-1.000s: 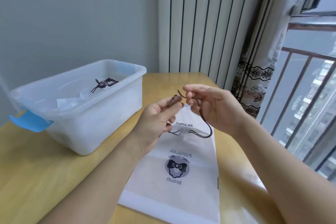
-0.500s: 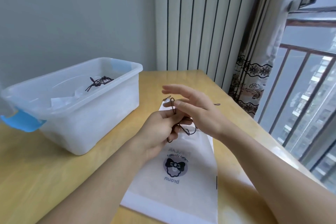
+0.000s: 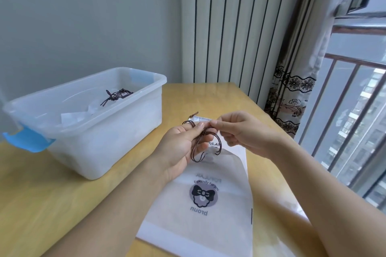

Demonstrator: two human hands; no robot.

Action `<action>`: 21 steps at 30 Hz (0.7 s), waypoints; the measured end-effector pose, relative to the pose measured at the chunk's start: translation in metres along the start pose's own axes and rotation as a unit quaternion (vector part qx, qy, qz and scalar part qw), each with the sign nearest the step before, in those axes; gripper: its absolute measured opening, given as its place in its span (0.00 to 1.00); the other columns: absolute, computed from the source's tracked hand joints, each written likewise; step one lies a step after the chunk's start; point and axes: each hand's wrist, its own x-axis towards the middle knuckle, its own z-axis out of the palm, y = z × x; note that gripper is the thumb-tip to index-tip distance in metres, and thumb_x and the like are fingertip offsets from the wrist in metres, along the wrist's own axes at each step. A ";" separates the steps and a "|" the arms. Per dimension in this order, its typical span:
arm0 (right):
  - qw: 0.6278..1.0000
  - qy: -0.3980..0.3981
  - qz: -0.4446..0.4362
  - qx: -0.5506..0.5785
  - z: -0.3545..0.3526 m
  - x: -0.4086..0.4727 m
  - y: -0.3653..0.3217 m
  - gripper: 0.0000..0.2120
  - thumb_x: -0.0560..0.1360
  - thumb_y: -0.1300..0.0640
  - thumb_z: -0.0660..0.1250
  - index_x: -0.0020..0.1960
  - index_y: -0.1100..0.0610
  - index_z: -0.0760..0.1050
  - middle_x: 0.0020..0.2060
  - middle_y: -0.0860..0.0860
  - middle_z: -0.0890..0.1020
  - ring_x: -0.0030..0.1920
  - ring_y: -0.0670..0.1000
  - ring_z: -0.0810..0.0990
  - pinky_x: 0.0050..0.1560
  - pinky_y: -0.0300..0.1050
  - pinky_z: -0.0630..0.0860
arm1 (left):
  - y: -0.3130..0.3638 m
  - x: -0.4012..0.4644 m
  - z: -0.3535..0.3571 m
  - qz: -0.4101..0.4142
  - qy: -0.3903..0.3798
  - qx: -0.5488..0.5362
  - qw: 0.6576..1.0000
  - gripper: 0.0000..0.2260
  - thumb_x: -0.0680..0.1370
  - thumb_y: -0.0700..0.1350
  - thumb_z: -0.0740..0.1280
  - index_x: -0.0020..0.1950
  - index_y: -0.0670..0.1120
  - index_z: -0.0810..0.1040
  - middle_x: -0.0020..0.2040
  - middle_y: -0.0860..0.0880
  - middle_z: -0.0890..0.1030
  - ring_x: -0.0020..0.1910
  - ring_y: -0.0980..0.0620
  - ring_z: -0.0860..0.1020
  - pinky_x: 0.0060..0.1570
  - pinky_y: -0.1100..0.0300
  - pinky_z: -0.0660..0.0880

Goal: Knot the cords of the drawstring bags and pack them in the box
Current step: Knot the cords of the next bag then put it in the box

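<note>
Above the white drawstring bag [image 3: 211,198] lying flat on the wooden worktop [image 3: 41,204], left hand [image 3: 183,148] and right hand [image 3: 244,131] each pinch its dark cord [image 3: 205,144] — fingertips nearly meeting — with the translucent box [image 3: 87,123] left, knotted bags inside.

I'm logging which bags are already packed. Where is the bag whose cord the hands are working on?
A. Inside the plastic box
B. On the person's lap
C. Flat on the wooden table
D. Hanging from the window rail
C: the white bag lies flat on the table, while both hands pinch its brown cord beside the box.
</note>
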 end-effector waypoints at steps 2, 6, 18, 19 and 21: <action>1.000 0.016 0.003 0.007 -0.004 -0.002 -0.004 0.17 0.82 0.52 0.66 0.37 0.59 0.72 0.27 0.47 0.60 0.28 0.48 0.57 0.29 0.38 0.57 | -0.001 -0.001 0.001 0.025 0.015 0.045 0.999 0.10 0.83 0.42 0.63 0.52 0.43 0.84 0.41 0.46 0.81 0.34 0.56 0.80 0.32 0.67 0.78; 0.987 0.031 0.019 0.156 -0.006 -0.005 -0.011 0.18 0.83 0.51 0.62 0.37 0.55 0.68 0.30 0.49 0.55 0.28 0.47 0.53 0.26 0.37 0.53 | -0.001 -0.004 0.004 0.037 0.014 0.139 0.990 0.13 0.83 0.49 0.62 0.53 0.45 0.84 0.31 0.48 0.74 0.26 0.52 0.72 0.27 0.62 0.72; 0.990 -0.068 -0.022 0.123 0.005 -0.018 -0.024 0.10 0.76 0.53 0.69 0.39 0.57 0.83 0.27 0.52 0.72 0.25 0.46 0.65 0.24 0.35 0.62 | 0.015 -0.003 -0.005 -0.082 0.008 -0.142 0.986 0.14 0.85 0.48 0.58 0.65 0.45 0.78 0.49 0.48 0.86 0.35 0.59 0.81 0.24 0.71 0.70; 0.994 -0.080 -0.027 0.070 0.007 -0.019 -0.023 0.10 0.76 0.53 0.70 0.39 0.57 0.83 0.27 0.53 0.74 0.24 0.47 0.67 0.24 0.35 0.63 | 0.015 -0.003 -0.005 -0.087 0.005 -0.160 0.983 0.14 0.85 0.48 0.58 0.64 0.44 0.78 0.49 0.48 0.86 0.32 0.60 0.79 0.23 0.71 0.68; 0.993 -0.114 -0.023 -0.005 0.011 -0.019 -0.020 0.11 0.77 0.54 0.70 0.41 0.58 0.84 0.29 0.56 0.78 0.25 0.50 0.71 0.26 0.38 0.67 | 0.017 -0.005 -0.005 -0.094 -0.011 -0.201 0.975 0.13 0.85 0.47 0.59 0.61 0.44 0.80 0.48 0.47 0.85 0.29 0.60 0.76 0.21 0.72 0.67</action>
